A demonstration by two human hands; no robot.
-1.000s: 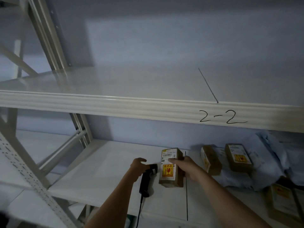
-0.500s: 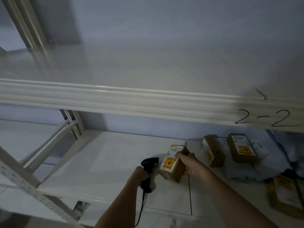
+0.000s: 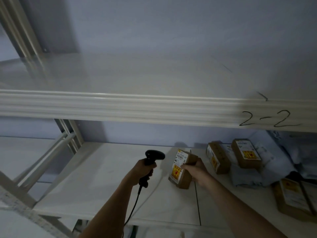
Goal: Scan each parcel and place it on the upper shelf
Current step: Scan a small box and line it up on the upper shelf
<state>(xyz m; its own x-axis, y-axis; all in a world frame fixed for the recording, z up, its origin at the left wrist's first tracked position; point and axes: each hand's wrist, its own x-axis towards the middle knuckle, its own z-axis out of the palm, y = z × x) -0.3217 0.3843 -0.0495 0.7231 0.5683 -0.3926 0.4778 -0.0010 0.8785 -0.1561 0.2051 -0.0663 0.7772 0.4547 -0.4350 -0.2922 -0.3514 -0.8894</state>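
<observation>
Upper shelf (image 3: 120, 78): its white deck shows no parcel in the visible stretch, so by my reading nothing has been placed up here yet; the front lip carries a handwritten "2-2" (image 3: 267, 118) at the right.

Lower shelf (image 3: 103, 182): the supply side, where the hands are working and the waiting stock lies.

Grey poly mailers (image 3: 267, 162): a soft heap at the right of the lower shelf, under and behind the boxes; how many there are is hard to tell in the dim light.

Waiting cardboard boxes: one at the right edge (image 3: 293, 198), two further back (image 3: 246, 152) and (image 3: 217, 157), all labelled, all lying well apart from the hands, all left to scan and lift.

Parcel in hand (image 3: 181, 168): a small brown box with a white barcode label and a yellow-red sticker, its labelled face turned toward the scanner and just beside it.

Right hand (image 3: 195, 170): fingers wrapped round the box's right side and back, thumb on the labelled face; the barcode at the top stays uncovered.

Left hand (image 3: 143, 170): fist closed round the grip of the black corded barcode scanner (image 3: 151, 160), nose aimed at the label.

Stage: scanning this parcel, apparently; lifting it up comes next.
</observation>
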